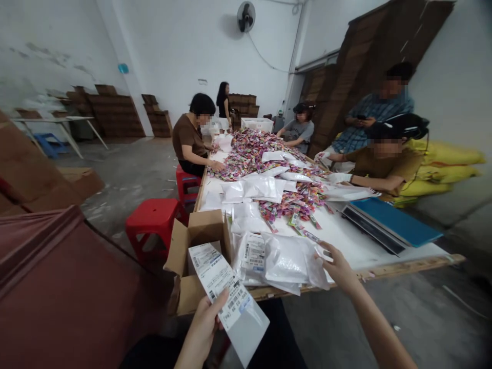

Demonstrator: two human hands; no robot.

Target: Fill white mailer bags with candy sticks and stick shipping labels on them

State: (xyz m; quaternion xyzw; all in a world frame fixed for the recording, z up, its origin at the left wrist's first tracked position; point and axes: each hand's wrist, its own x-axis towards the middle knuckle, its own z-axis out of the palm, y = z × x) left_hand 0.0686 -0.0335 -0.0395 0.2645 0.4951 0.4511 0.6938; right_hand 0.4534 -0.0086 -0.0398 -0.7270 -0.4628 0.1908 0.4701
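Note:
My left hand (pixel 207 323) is closed around a strip of printed shipping labels (pixel 226 289), held tilted above my lap at the table's near edge. The strip's lower end is blank. At the near end of the white table, my right hand (pixel 338 266) has its fingers closed on the right edge of a filled white mailer bag (pixel 288 259). Beside that bag, to its left, lies another mailer bag with a label (pixel 253 253) stuck on it. An opened cardboard box (pixel 179 292) stands at the near left corner, partly behind the label strip.
A heap of small colourful packets (pixel 249 154) covers the table's middle, with more white mailers (pixel 253 189) on it. A flat blue-topped device (pixel 395 220) sits at right. Red stools (pixel 151 212) stand left. Several people work around the table; one person (pixel 380 107) stands holding a phone.

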